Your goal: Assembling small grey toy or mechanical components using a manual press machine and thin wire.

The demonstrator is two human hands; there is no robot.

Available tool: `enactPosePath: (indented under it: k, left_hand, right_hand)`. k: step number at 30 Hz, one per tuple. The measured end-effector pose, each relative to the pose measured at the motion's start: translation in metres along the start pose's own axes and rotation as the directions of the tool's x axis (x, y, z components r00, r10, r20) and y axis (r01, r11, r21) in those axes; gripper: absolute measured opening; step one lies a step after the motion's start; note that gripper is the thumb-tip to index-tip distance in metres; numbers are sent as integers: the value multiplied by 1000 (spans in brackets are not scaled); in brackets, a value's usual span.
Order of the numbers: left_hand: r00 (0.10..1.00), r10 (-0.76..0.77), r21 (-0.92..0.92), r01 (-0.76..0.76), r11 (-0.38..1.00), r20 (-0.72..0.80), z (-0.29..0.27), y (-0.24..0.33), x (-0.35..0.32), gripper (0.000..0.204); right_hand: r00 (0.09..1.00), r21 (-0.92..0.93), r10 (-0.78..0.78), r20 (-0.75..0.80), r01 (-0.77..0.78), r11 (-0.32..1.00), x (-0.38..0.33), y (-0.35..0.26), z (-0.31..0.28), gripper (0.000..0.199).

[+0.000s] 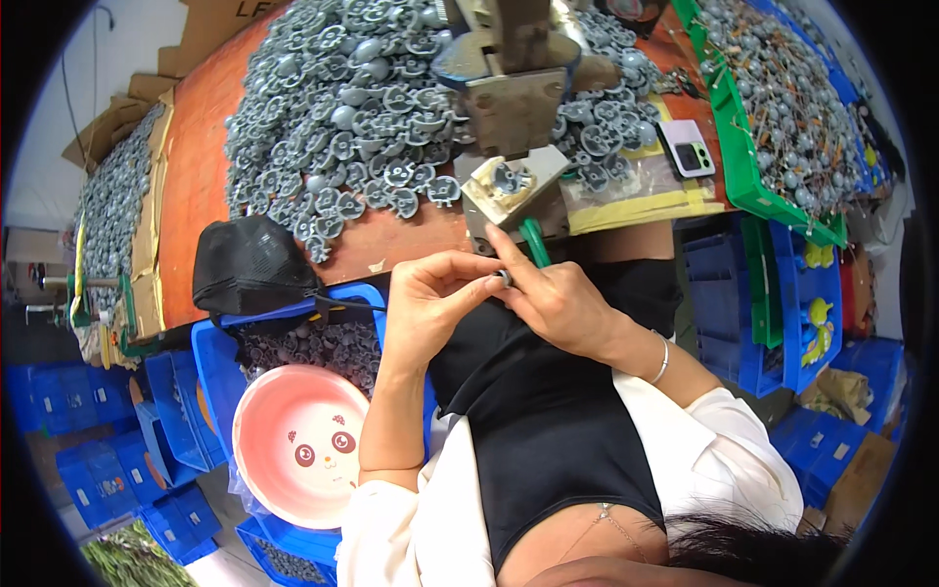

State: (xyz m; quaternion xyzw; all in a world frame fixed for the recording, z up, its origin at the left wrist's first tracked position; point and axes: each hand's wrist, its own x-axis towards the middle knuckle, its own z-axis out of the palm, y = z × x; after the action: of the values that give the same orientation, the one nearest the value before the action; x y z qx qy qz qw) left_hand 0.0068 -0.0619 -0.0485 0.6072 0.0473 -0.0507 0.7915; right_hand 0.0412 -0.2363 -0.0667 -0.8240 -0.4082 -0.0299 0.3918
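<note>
Just in front of the bench press (514,108), my two hands meet over my lap. My left hand (430,303) is closed in a pinch at a small dark grey plastic piece (505,278), mostly covered by fingers. The fingers of my right hand (567,308) close on the same piece from the other side, while its index finger points up towards the press. A pale fixture block (494,203) on the press base holds a grey round shell part (511,179). Between the block and my right hand stands a green handle (535,243).
Heaped grey shell parts (333,117) cover the red bench (196,196). A phone (688,149) lies right of the press, beside a green crate (738,147) of parts. At left are a black mesh bag (249,264) and a pink basin (259,470) over a blue crate (210,357).
</note>
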Motion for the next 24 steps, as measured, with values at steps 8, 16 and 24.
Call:
enactPosePath:
  k: [8, 16, 24]
  left_hand:
    - [874, 486, 672, -346, 655, -24, 20, -6, 0, 7]
    - [483, 858, 683, -569, 458, -174, 3, 10, -6, 10]
    - [285, 955, 994, 59, -97, 77, -3, 27, -9, 21]
  right_hand:
    - [997, -5, 38, -71, -38, 999, 0, 7, -2, 47]
    - [988, 86, 80, -134, -69, 994, 10, 2, -13, 22]
    - [987, 17, 8, -158, -5, 1000, 18, 15, -4, 31]
